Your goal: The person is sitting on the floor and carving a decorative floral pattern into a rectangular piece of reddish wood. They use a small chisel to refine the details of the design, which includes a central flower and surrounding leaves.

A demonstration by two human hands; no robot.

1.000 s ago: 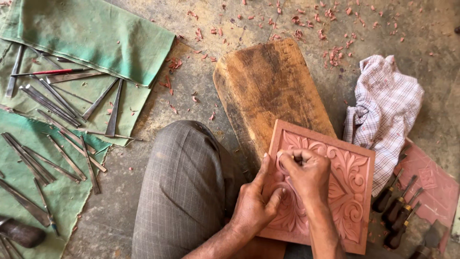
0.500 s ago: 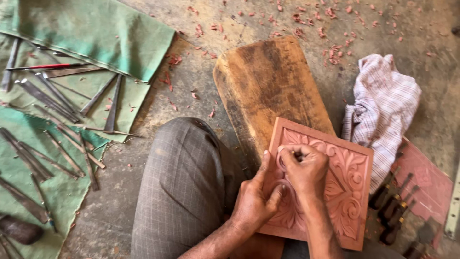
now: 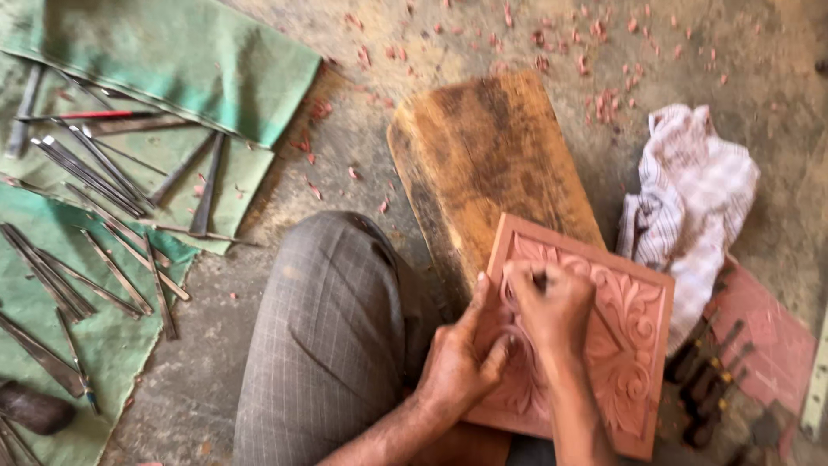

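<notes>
A square reddish carved panel with a leaf relief rests tilted on a worn wooden board. My right hand is closed around a thin carving tool, its tip on the panel's upper left. My left hand grips the panel's left edge, thumb pressed on its face. My bent knee in grey trousers lies just left of the panel.
Several metal chisels lie spread on green cloth at the left. A checked rag sits right of the board. More dark-handled tools lie on a red cloth at lower right. Reddish chips litter the floor.
The view has shifted slightly, so the panel and hands sit a little lower in frame. Both hands keep the same hold on tool and panel.
</notes>
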